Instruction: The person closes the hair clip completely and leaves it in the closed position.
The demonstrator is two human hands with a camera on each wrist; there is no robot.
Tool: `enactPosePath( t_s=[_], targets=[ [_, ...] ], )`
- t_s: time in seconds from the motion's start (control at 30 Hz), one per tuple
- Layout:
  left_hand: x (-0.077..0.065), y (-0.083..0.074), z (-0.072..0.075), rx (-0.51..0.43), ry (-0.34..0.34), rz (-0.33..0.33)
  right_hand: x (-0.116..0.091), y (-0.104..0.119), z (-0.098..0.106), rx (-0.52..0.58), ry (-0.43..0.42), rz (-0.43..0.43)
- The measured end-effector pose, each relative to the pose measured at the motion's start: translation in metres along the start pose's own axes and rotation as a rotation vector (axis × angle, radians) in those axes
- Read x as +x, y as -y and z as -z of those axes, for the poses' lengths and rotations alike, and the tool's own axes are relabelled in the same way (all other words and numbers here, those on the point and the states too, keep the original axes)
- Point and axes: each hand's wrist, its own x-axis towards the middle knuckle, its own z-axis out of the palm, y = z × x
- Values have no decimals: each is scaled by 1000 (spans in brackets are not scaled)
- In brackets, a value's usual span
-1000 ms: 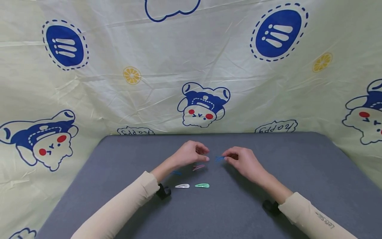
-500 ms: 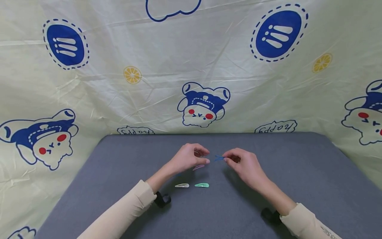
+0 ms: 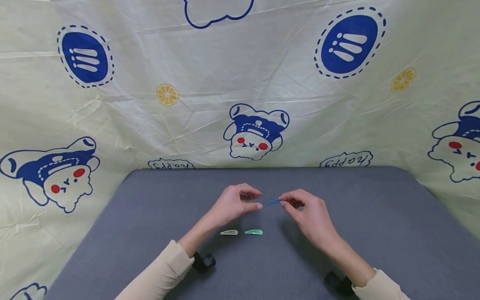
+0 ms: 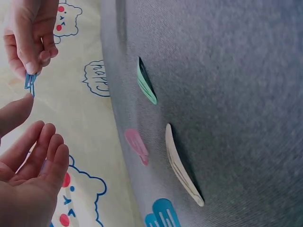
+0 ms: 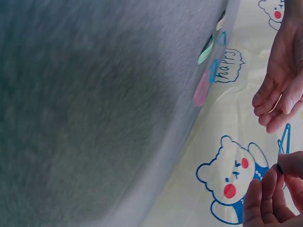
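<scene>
My right hand point(image 3: 309, 212) pinches a blue snap hair clip point(image 3: 274, 201) above the table, its two arms sprung apart and pointing left. Facing it, my left hand point(image 3: 234, 205) holds nothing; thumb and fingers are spread, with a small gap to the clip. On the table below lie a white hair clip point(image 3: 229, 232) and a green hair clip point(image 3: 253, 232). In the left wrist view a pink hair clip point(image 4: 137, 144) and more blue hair clips point(image 4: 163, 213) also show. My left arm and hand hide these in the head view.
A grey cloth-covered table point(image 3: 375, 216) extends under both hands. Behind it hangs a pale curtain point(image 3: 202, 125) printed with cartoon bears. Each wrist wears a black camera mount, such as the left one point(image 3: 203, 263), low over the cloth.
Both hands have drifted slightly nearer to me, the blue hair clip moving with my right hand. My left hand now covers the pink and blue clips in the head view.
</scene>
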Motion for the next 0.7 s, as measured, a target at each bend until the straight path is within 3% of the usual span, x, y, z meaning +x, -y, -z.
enactPosePath(
  t_s=[0.27,0.7],
  targets=[
    [-17,-16,-4,42,-32,3,-14,15,1,20,-9,-16],
    [-43,-37,-5,78,-18,11,-37,32,5,62,-34,-59]
  ],
)
